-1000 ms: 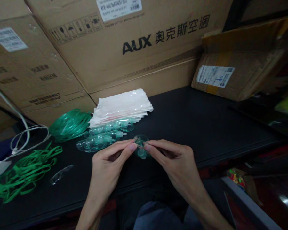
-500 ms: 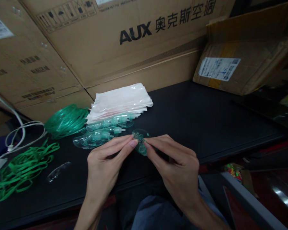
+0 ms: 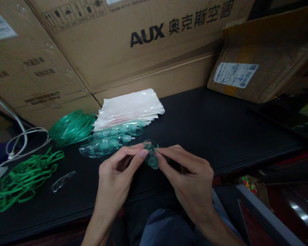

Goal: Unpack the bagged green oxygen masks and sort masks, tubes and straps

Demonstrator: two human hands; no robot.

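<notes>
Between both hands is a clear green oxygen mask (image 3: 152, 163), held above the black table. My left hand (image 3: 120, 164) pinches its left edge between thumb and forefinger. My right hand (image 3: 188, 172) pinches the opposite side, fingertips close to the left thumb. Any small part between the fingertips is too small to make out. Just beyond my left hand lie more green masks (image 3: 102, 147) with pale connectors, in overlapping rows. A stack of white pouches (image 3: 130, 106) sits behind them.
To the left are coiled green tubing (image 3: 70, 128), a tangle of green elastic straps (image 3: 28, 177), a clear plastic piece (image 3: 63, 181) and a white cable (image 3: 28, 131). Large cardboard boxes (image 3: 154, 61) line the back of the black table (image 3: 207, 119); a taped carton (image 3: 261, 71) stands at right.
The mask has tilted slightly between my fingers, so its rounded upper rim shows more. My left hand has shifted a little to the right. The camera view has moved slightly.
</notes>
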